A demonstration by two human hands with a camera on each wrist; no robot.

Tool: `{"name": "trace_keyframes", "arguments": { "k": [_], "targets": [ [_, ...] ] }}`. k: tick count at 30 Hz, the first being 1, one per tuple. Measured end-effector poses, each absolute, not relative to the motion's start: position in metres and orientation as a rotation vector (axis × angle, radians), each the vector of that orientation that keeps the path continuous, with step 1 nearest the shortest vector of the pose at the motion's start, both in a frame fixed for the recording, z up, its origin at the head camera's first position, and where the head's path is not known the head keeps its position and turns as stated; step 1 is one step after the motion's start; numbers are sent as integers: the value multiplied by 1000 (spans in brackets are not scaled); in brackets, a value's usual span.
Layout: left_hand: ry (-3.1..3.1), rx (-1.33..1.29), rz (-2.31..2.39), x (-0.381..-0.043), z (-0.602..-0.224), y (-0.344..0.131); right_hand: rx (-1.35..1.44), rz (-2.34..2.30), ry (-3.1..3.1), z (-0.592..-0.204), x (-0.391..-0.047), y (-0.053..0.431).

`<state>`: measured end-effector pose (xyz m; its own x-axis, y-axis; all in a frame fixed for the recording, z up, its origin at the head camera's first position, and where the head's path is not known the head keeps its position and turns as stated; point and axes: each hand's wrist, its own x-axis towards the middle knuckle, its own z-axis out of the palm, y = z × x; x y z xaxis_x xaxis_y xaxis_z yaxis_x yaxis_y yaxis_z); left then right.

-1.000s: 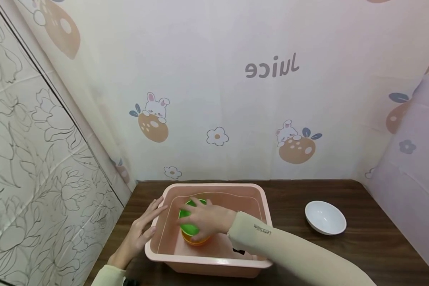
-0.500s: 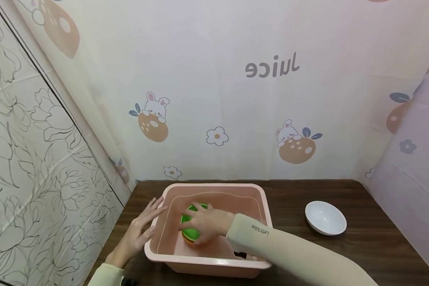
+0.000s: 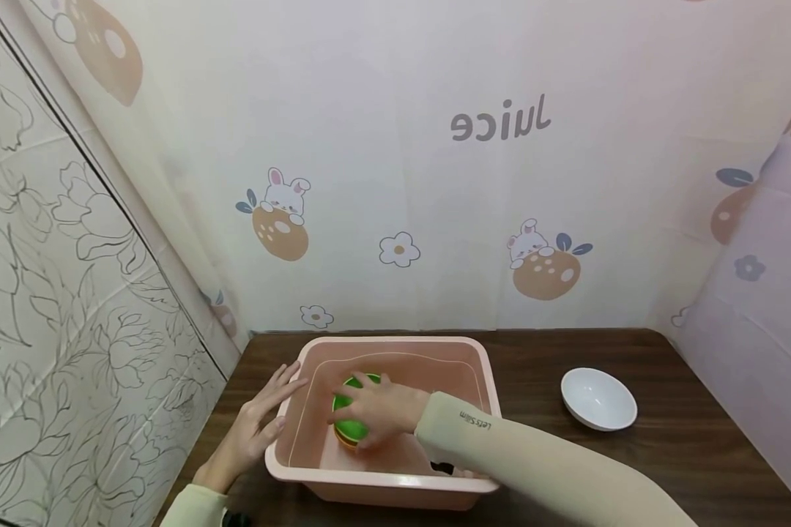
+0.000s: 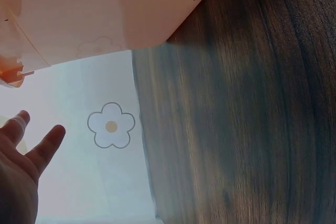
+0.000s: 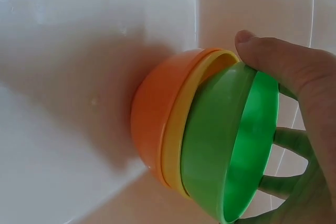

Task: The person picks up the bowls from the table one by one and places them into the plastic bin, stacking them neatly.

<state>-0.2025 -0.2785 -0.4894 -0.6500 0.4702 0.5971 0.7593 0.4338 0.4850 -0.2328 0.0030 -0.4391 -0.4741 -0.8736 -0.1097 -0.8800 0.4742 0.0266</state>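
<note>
My right hand (image 3: 385,411) reaches into a pink plastic basin (image 3: 395,481) and holds a green bowl (image 3: 351,430) by its rim. In the right wrist view the thumb lies at one side of the rim, with the fingers spread along the far side. That green bowl (image 5: 212,129) sits slightly tilted inside a yellow bowl (image 5: 175,137), which is nested in an orange bowl (image 5: 155,111). On the basin's left rim rests my left hand (image 3: 253,430), its fingers extended. The left wrist view catches part of this hand (image 4: 18,169) beside the basin's outer wall.
A white bowl (image 3: 598,399) stands to the right of the basin on the dark wooden table (image 3: 534,366). Behind hangs a printed curtain (image 3: 395,183), and a flower-patterned panel (image 3: 92,293) borders the left. Under my right wrist, a small black item (image 3: 442,468) shows.
My right hand has lowered the green bowl deeper into the stacked bowls, so less orange shows. During the last half second it hardly moves. The left hand stays on the rim.
</note>
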Motion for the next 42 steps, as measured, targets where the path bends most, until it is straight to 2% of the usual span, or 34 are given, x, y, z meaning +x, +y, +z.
{"name": "trace_keyframes", "arguments": {
  "k": [42],
  "targets": [
    [-2312, -1039, -1081, -203, -493, -279, -1565, 172, 2633, -458, -234, -7]
  ]
}}
